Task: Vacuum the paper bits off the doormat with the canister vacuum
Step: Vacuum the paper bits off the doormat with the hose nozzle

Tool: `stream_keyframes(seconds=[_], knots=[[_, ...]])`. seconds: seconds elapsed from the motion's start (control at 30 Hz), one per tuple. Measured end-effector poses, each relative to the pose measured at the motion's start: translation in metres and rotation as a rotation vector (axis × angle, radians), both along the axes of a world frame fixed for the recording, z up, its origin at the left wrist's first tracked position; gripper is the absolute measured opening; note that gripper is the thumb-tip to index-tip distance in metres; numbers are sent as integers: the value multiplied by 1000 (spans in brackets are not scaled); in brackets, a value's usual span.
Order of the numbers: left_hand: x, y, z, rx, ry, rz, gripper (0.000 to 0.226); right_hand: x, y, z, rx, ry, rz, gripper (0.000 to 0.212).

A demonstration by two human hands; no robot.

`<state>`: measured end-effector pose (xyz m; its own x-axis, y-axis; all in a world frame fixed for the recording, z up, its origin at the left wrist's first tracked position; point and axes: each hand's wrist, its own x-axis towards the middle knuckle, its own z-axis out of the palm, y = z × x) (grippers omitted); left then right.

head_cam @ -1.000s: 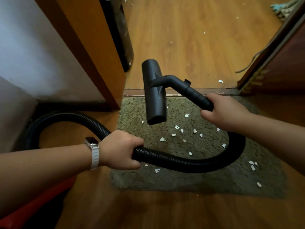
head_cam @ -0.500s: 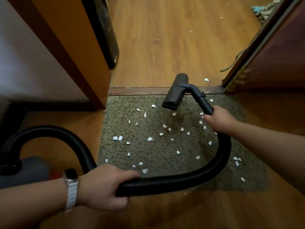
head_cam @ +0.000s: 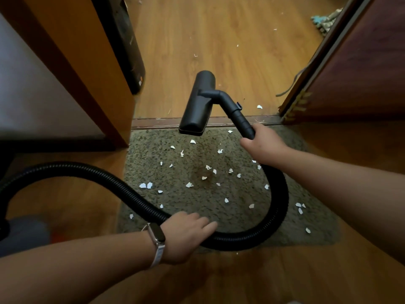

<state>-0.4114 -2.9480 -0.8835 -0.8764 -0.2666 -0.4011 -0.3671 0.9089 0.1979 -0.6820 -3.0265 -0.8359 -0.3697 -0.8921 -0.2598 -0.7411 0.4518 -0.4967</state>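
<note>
A grey-green doormat [head_cam: 197, 200] lies before a doorway, strewn with several white paper bits [head_cam: 145, 185]. My right hand [head_cam: 263, 148] grips the black vacuum wand just behind the nozzle. The black floor nozzle [head_cam: 197, 106] hangs in the air over the mat's far edge and the door threshold. A ribbed black hose [head_cam: 278, 194] loops from the wand around the mat's right side to my left hand [head_cam: 186, 233]. That hand lies on top of the hose with its fingers stretched out. The grey canister [head_cam: 22, 233] shows blurred at the lower left.
A wooden door frame and wall [head_cam: 87, 84] stand at the left, with a dark object [head_cam: 127, 47] behind. An open dark door [head_cam: 350, 73] is at the right. More paper bits [head_cam: 259, 106] lie on the wooden floor beyond the threshold strip [head_cam: 153, 123].
The nozzle has risen off the mat and swung left. My left hand has loosened from a closed grip on the hose to outstretched fingers.
</note>
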Motion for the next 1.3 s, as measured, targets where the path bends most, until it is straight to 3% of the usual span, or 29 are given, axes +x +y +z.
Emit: stream_keyframes(seconds=[0.13,0.27,0.4,0.57,0.73,0.8,0.9,1.0,1.13,1.3], knots=[[-10,-1,-1,-151,91,-52,38,6,-3,4,0,-17,8,22],[-18,4,-2,-127,43,8,31,5,-5,7,-40,-54,18,19],[-2,-17,0,-105,209,-62,41,-13,2,6,-30,11,14,19],[21,-55,40,55,365,-39,33,-42,20,-1,21,18,10,23],[37,-72,75,201,226,167,27,-50,30,-5,59,21,38,24],[51,-68,75,220,199,227,40,-41,30,-6,73,39,74,22],[79,-54,61,94,164,182,62,-13,31,-9,102,70,181,19],[87,-41,43,46,9,102,45,16,34,-15,124,77,275,19],[106,-61,28,64,-226,135,27,27,35,-18,144,273,384,22],[120,-84,19,-70,-27,259,41,29,39,-31,207,382,385,23]])
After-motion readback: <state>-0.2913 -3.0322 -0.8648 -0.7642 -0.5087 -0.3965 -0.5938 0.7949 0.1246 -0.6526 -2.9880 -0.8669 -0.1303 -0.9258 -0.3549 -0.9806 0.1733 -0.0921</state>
